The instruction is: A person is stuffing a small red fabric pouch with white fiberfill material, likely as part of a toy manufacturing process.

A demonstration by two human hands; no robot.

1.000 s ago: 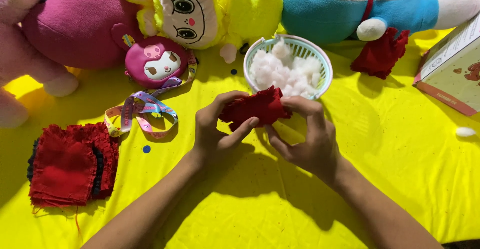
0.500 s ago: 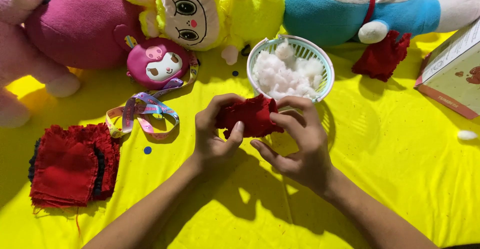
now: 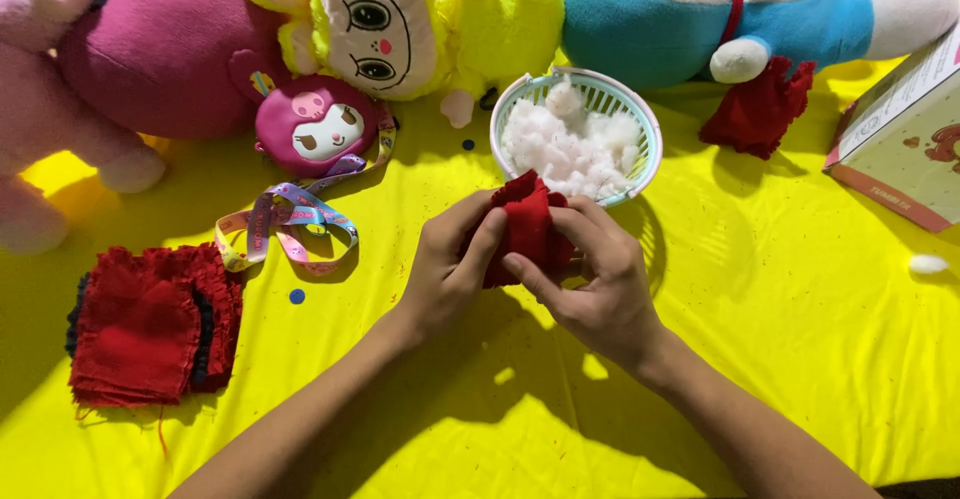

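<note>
A small red felt pouch [image 3: 528,221] is held upright above the yellow tablecloth [image 3: 760,289], just in front of a white basket [image 3: 646,124] holding white stuffing [image 3: 570,144]. My left hand [image 3: 450,264] grips the pouch from the left. On the other side my right hand [image 3: 590,274] pinches it, the fingers pressing against its front. The pouch's lower part is hidden behind my fingers.
A stack of red felt pieces [image 3: 150,324] lies at the left. Pink [image 3: 150,49], yellow [image 3: 400,19] and blue [image 3: 700,9] plush toys line the back. A colourful ribbon [image 3: 285,219], a pink round pouch [image 3: 318,129], another red felt piece [image 3: 760,109], a box [image 3: 905,129] and a stuffing tuft [image 3: 928,264] are around.
Both hands have turned the red pouch from lying sideways to standing more upright, and have closed tighter around it. Nothing else moved.
</note>
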